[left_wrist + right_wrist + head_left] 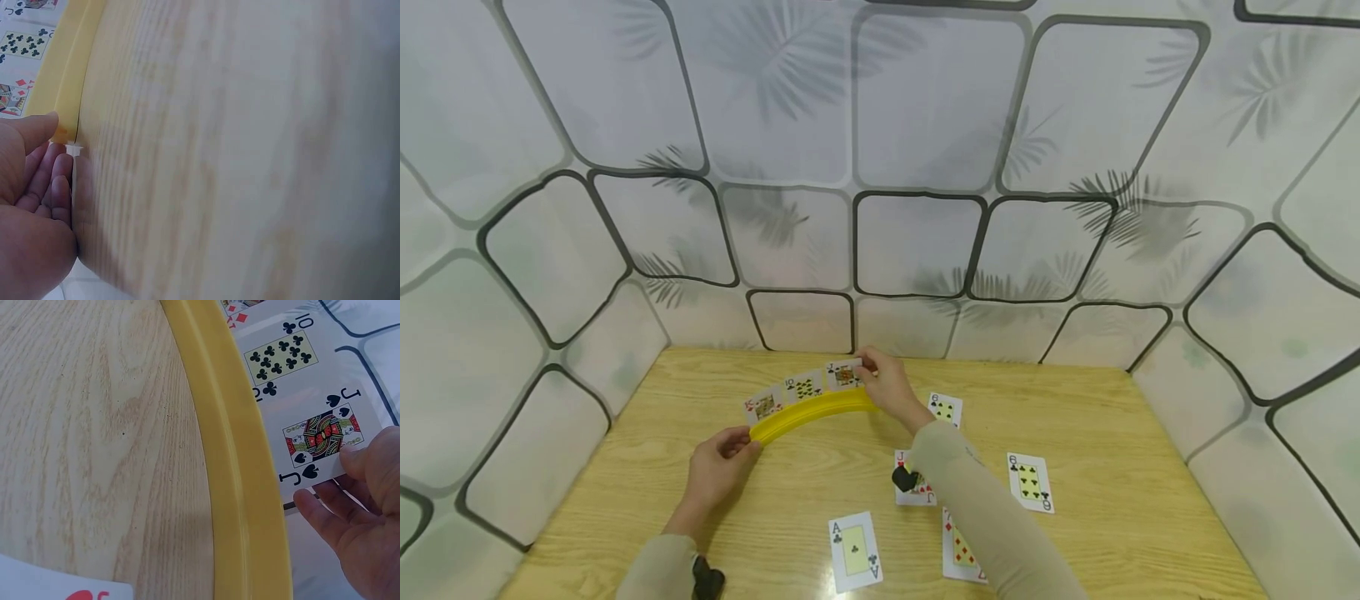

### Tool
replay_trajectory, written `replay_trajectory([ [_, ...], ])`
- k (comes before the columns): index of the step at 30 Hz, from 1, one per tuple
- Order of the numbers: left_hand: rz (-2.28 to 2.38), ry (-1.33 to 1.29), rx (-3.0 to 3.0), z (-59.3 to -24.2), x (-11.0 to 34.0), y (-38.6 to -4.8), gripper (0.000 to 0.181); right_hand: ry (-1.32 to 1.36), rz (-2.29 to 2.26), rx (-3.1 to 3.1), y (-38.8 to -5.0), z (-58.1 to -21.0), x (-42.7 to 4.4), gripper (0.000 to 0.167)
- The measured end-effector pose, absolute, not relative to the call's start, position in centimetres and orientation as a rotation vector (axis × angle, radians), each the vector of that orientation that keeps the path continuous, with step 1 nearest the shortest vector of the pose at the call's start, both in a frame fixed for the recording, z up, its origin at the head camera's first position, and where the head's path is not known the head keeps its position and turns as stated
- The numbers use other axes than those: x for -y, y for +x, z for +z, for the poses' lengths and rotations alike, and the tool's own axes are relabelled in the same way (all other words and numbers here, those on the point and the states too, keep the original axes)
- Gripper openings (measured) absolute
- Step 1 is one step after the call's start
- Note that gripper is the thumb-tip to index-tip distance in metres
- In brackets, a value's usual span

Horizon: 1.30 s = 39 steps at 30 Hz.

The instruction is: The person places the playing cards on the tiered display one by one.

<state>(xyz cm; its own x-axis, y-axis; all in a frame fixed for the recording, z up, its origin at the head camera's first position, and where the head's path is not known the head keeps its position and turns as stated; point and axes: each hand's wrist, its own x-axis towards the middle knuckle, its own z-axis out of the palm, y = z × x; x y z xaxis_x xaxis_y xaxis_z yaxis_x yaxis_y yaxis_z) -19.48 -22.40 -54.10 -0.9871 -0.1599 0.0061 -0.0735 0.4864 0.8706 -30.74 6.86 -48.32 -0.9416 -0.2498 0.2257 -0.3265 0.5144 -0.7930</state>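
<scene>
A curved yellow card holder (812, 408) stands on the table with three playing cards upright in it. From left to right these are a king of diamonds (765, 406), a ten of clubs (803, 386) and a jack of spades (323, 434). My left hand (722, 467) pinches the holder's left end, thumb (40, 128) on top and fingers beneath. At the other end, my right hand (891, 387) pinches the jack of spades by its outer edge, thumb over the face and fingers behind. The jack's lower edge meets the holder's yellow rail (250, 487).
Loose cards lie face up on the wooden table (790, 517): an ace of clubs (856, 552), a six of clubs (1030, 483), another black six (945, 408), a red jack (917, 496) and a red diamond card (958, 550) partly under my right forearm. Patterned walls (917, 242) enclose the table.
</scene>
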Motion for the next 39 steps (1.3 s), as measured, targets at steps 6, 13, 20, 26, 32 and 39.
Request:
replay_trajectory([
  [6, -1.547, 0.213, 2.635, -54.1, 22.39, -19.4, 0.038, 0.511, 1.416, 2.659, -30.6, -48.69, -6.9, 0.018],
  [13, -1.57, 0.241, 2.626, -54.16, 22.33, -19.43, 0.039, 0.517, 1.408, 2.653, -30.55, -49.04, -6.98, 0.021],
  [20, -1.576, 0.237, 2.627, -54.14, 22.32, -19.36, 0.039, 0.522, 1.397, 2.644, -30.54, -49.15, -7.01, 0.021],
  [26, -1.585, 0.235, 2.629, -54.1, 22.37, -19.32, 0.039, 0.485, 1.422, 2.652, -30.51, -49.19, -6.97, 0.021],
  [32, -1.58, 0.228, 2.632, -54.07, 22.38, -19.35, 0.039, 0.486, 1.416, 2.659, -30.46, -49.16, -7.04, 0.021],
  [39, -1.578, 0.219, 2.632, -54.12, 22.46, -19.39, 0.038, 0.495, 1.432, 2.645, -30.54, -49.21, -7.07, 0.018],
])
